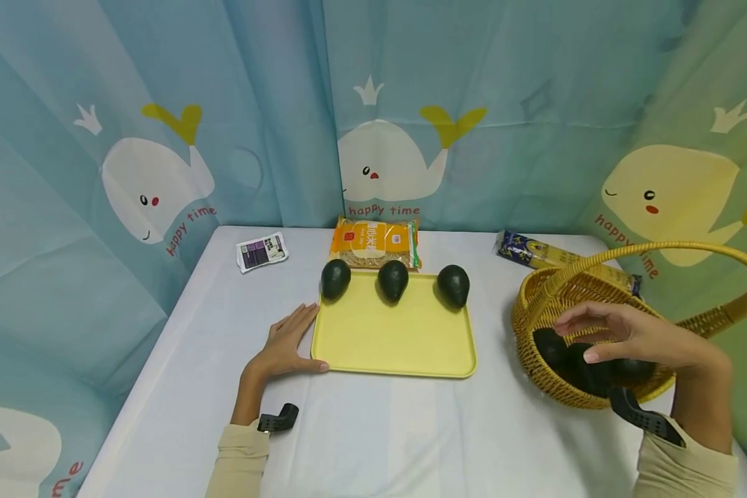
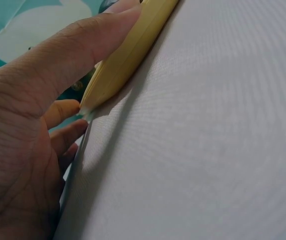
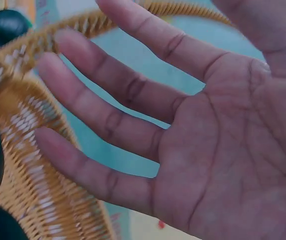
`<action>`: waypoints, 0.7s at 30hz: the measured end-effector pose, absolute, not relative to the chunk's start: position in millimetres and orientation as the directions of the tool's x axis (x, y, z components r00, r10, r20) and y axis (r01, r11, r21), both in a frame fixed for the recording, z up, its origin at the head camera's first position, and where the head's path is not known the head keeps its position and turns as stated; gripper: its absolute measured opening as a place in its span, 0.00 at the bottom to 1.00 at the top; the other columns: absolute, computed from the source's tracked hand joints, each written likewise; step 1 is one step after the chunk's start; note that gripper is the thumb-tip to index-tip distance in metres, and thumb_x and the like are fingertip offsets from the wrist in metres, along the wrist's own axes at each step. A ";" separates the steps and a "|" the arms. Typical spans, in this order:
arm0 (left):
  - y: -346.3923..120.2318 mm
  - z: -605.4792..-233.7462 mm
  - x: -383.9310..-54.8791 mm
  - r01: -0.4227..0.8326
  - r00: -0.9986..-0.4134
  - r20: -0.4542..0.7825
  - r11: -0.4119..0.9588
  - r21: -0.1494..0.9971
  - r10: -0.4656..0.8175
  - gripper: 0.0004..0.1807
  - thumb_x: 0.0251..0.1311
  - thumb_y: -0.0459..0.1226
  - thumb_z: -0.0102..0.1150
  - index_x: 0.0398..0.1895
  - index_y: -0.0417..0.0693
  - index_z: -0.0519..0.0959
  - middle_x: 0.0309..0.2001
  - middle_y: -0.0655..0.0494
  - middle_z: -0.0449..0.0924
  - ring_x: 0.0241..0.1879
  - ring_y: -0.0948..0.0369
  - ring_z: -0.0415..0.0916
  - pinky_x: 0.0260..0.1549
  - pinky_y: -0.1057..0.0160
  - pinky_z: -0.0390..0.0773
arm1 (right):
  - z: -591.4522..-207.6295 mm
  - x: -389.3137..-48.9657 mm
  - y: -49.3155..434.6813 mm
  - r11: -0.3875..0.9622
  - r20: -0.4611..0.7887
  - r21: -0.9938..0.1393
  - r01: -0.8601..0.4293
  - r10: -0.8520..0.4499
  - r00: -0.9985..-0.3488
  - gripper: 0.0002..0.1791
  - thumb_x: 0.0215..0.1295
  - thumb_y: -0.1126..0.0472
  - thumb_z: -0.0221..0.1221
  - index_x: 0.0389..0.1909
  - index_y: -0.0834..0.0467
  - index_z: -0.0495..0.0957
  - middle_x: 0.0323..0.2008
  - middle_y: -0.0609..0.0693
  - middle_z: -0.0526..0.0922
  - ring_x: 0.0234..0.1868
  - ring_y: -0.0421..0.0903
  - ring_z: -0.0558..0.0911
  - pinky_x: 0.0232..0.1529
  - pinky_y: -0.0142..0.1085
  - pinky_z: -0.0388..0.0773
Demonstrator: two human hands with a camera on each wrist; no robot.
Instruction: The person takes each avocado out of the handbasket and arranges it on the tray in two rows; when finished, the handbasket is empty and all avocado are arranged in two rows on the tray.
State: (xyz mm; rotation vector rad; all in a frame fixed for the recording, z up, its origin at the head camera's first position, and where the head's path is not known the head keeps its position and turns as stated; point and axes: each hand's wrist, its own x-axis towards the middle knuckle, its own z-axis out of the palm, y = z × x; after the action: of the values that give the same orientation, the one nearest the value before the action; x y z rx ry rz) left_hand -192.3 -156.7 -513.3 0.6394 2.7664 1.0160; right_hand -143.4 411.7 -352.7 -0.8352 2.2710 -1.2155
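Observation:
My left hand (image 1: 286,344) rests at the left edge of a yellow tray (image 1: 393,346). Its thumb lies on the tray's rim at the near left corner, and the fingers stretch along the side. Three dark green avocados (image 1: 393,281) form a row across the tray's far end, stems pointing various ways. Over the wicker basket (image 1: 529,339) on the right, my right hand (image 1: 629,335) hovers with loosely bent fingers and holds nothing. Inside the basket are more dark avocados (image 1: 550,346), partly hidden by that hand. The right wrist view shows the bare palm (image 3: 222,135) and spread fingers.
Behind the tray lies an orange bag of grain (image 1: 375,241). A small white and purple packet (image 1: 262,252) is at the back left. A long blue and yellow package (image 1: 535,253) passes behind the basket, whose tall handle (image 1: 672,247) arches up. Whale-print curtains (image 1: 286,138) surround the white table (image 1: 348,443).

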 end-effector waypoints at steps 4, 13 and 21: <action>-157.1 -514.1 -191.8 0.341 -0.903 0.023 0.683 0.646 0.429 0.66 0.36 0.60 0.74 0.78 0.47 0.51 0.78 0.47 0.50 0.78 0.45 0.43 0.67 0.35 0.49 | -366.4 -156.9 423.7 0.509 -0.113 -0.807 -0.300 -0.632 -0.767 0.22 0.64 0.76 0.55 0.60 0.68 0.68 0.56 0.45 0.78 0.58 0.29 0.77 0.50 0.28 0.79; -157.2 -517.8 -192.3 0.336 -0.905 0.016 0.691 0.640 0.426 0.65 0.36 0.61 0.73 0.78 0.49 0.51 0.78 0.49 0.50 0.78 0.48 0.42 0.68 0.36 0.49 | -392.4 -183.3 432.9 0.580 -0.241 -0.787 -0.212 -0.604 -0.759 0.24 0.67 0.69 0.57 0.63 0.69 0.65 0.57 0.60 0.76 0.57 0.31 0.76 0.50 0.29 0.79; -156.9 -517.4 -192.3 0.335 -0.908 0.024 0.689 0.643 0.419 0.65 0.36 0.60 0.74 0.78 0.49 0.51 0.78 0.49 0.50 0.78 0.47 0.43 0.67 0.36 0.49 | -405.1 -197.8 431.0 0.623 -0.290 -0.747 -0.232 -0.619 -0.730 0.23 0.65 0.66 0.61 0.58 0.68 0.69 0.53 0.64 0.78 0.53 0.37 0.78 0.49 0.31 0.78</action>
State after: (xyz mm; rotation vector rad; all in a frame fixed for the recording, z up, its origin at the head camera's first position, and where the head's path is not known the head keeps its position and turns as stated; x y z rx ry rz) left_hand -192.3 -156.9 -517.4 0.6221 2.7712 1.0175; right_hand -197.8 431.0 -405.1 -0.6671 2.3130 -0.9604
